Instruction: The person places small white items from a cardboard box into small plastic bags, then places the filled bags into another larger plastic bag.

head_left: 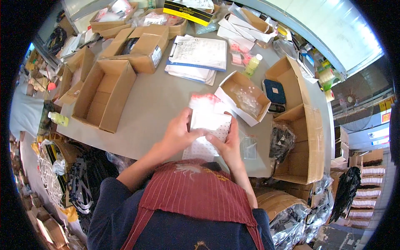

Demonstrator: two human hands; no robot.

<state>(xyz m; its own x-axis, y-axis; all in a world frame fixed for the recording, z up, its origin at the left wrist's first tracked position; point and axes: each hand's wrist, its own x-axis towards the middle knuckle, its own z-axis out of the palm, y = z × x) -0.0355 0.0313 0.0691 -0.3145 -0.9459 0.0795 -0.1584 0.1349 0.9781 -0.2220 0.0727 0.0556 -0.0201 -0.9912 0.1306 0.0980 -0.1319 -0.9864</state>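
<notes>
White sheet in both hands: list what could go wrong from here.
1. Both hands, left hand and right hand, hold the white sheet off the table; it might bend or slip.
2. A small clear bag lies near the table's front edge by the right hand; a nudge might knock it off.

Both hands (204, 139) hold white bags (207, 127) (dotted).

One head-worn fisheye camera is looking steeply down from above the person's chest – facing the grey surface (158, 104) ahead, sitting close over it, edges bending toward the dark rim.
</notes>
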